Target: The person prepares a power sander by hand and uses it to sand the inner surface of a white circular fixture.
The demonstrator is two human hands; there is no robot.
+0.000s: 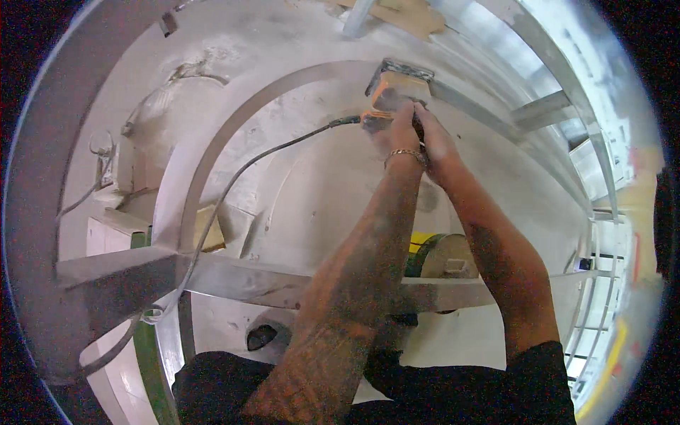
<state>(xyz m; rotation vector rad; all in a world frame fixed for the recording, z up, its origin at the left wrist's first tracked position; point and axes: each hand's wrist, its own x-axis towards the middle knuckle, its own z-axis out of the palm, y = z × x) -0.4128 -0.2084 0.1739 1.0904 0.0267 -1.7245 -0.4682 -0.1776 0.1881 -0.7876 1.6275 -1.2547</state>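
An orange and dark corded power sander (386, 96), dusty, is out in front of me at the upper middle, its flat pad end beside the curved grey frame rail (471, 105). My left hand (401, 136), with a chain bracelet at the wrist, is closed around the sander's body. Pressed close beside it, my right hand (437, 142) is closed on the same tool; its fingers are partly hidden. Whether the pad touches the rail I cannot tell. From the sander's left side a black cord (248, 168) runs down to the lower left.
A grey crossbar (241, 281) spans in front of my body, joined to a curved upright at left. Beyond it stands a yellow and dark round container (445, 256). The cord passes over the bar near a clear loop (151, 314). Pale dust covers the floor (319, 205).
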